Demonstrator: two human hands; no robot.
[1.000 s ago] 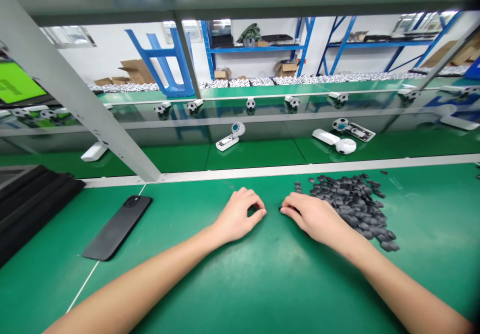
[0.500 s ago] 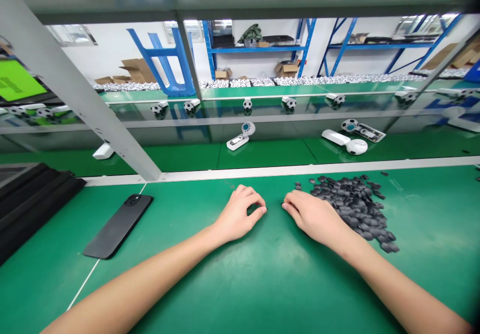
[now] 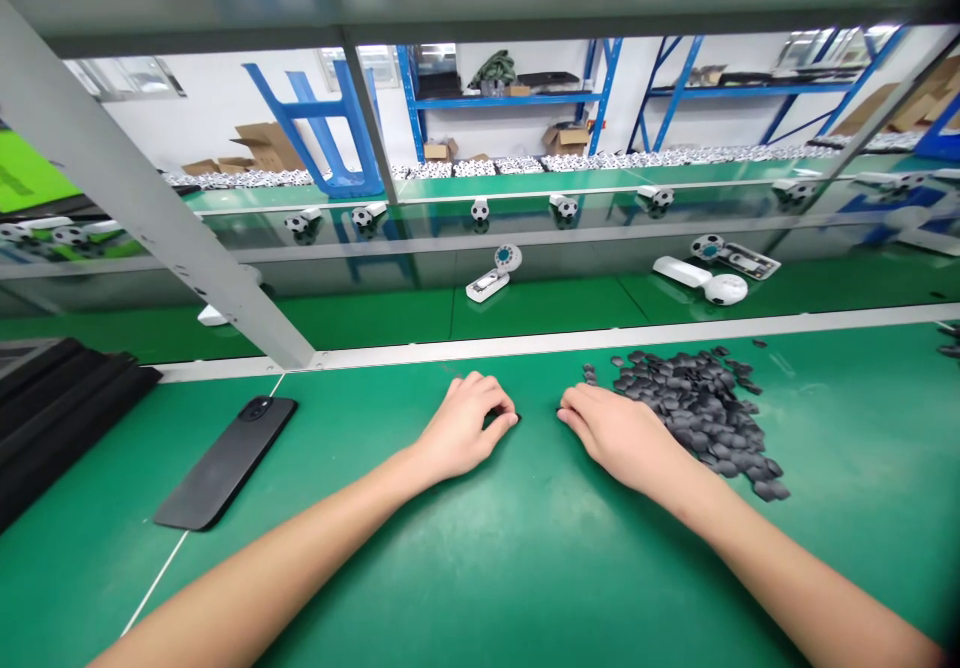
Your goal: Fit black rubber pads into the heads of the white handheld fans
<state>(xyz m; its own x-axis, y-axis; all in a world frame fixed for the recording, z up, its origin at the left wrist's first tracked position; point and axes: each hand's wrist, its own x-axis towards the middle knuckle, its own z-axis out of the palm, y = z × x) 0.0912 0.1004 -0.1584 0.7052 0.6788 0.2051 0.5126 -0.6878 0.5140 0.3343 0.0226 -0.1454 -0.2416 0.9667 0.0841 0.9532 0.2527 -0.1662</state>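
Observation:
Low over the green tabletop [image 3: 480, 568], my left hand [image 3: 466, 428] is closed in a pinch, thumb against forefinger. A dark edge of a small black disc peeks out at its fingertips. My right hand [image 3: 619, 433] faces it across a narrow gap, also pinched, with a bit of black at its fingertips; most of that piece is hidden. Right beside and behind this hand lies a loose pile of flat black discs [image 3: 701, 398]. A few stray discs [image 3: 590, 375] lie just beyond its knuckles.
A black phone [image 3: 229, 463] lies at left, near stacked black trays [image 3: 60, 428]. Beyond the white rail [image 3: 465, 348], a green belt carries white handheld devices [image 3: 487, 285]. Football-patterned devices [image 3: 480, 210] line a farther belt. A slanted grey post [image 3: 165, 218] stands at left.
The white devices on the near belt have moved right, while those on the farther belt have shifted slightly left. The view has moved a little; both hands keep their pinch almost in place.

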